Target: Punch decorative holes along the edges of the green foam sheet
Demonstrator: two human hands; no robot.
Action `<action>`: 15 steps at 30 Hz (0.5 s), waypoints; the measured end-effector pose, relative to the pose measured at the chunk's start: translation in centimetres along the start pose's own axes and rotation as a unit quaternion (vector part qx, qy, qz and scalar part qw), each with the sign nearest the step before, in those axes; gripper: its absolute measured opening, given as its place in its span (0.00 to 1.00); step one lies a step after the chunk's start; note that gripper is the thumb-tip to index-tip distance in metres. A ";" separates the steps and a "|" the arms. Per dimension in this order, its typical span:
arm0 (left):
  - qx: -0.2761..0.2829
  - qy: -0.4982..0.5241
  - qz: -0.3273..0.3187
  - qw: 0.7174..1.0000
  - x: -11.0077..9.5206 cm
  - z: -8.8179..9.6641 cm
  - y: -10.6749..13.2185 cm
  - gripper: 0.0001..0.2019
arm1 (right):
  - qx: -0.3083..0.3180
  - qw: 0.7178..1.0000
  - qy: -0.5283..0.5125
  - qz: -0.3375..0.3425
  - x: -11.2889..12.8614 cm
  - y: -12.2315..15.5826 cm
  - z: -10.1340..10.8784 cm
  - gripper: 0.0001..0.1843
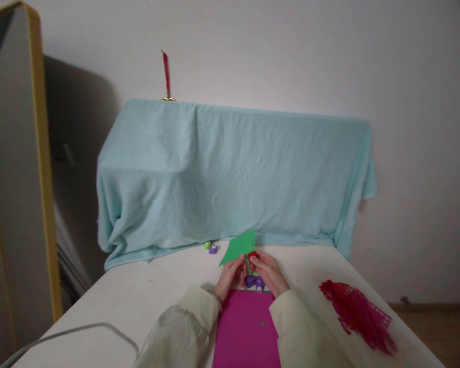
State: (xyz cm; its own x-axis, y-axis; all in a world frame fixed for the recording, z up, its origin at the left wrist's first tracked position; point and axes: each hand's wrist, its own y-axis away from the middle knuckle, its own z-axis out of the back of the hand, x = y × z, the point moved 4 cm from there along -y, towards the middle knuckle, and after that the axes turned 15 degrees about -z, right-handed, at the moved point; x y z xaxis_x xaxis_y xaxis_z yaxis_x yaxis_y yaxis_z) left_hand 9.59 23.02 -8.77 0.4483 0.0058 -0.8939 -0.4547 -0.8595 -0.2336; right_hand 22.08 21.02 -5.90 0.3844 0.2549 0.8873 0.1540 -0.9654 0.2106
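Observation:
My right hand (269,273) is closed, with its thumb and fingers pinching a small red piece (252,254) that looks like a paper flower. Just left of it, my left hand (232,276) has its fingers drawn together at a thin green piece below the red one; how it grips this is hard to make out. A green paper sheet (239,246) with a pointed corner lies beyond both hands. Between my wrists sit two small purple craft punches (259,284), partly hidden by fingers. Nearer to me, a magenta paper sheet (247,327) lies flat between my sleeves, bearing a tiny green scrap (262,323).
Farther back stand a small green punch (207,245) and a purple punch (213,249). Punched red and magenta paper strips (358,314) are heaped at the right. A grey cable (88,326) crosses the white table (168,286) at left. A light-blue cloth (230,168) hangs behind.

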 end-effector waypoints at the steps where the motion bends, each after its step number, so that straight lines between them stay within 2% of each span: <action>1: -0.005 0.022 0.013 1.000 0.3 0.1 -0.1 0.27 | 0.011 1.000 0.003 -0.003 0.0 0.1 -0.1 0.10; 5: -0.023 0.104 0.053 0.993 1.4 0.6 -0.4 0.27 | 0.045 0.999 0.018 -0.013 -0.1 0.3 -0.7 0.11; 8: -0.018 0.119 0.069 0.990 1.5 0.5 -0.2 0.28 | 0.059 0.998 0.018 -0.032 -0.2 0.5 -1.0 0.12; 10: -0.005 0.071 0.069 0.995 1.2 0.3 0.2 0.30 | 0.062 0.997 0.019 -0.047 -0.3 0.7 -1.1 0.12; 12: 0.010 -0.040 0.056 0.998 0.8 0.2 0.7 0.32 | 0.062 0.996 0.021 -0.058 -0.3 0.8 -1.2 0.13; 15: -0.013 -0.190 0.015 0.982 -0.1 0.4 1.3 0.33 | 0.060 0.996 0.020 -0.059 -0.2 0.9 -1.2 0.12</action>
State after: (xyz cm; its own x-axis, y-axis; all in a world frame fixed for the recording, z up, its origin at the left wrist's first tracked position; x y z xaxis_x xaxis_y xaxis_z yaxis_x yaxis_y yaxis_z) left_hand 8.70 22.12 -9.17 0.1127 0.1661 -0.9796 -0.4410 -0.8751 -0.1991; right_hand 21.04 20.07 -5.40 0.3210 0.3605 0.8758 0.3037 -0.9151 0.2654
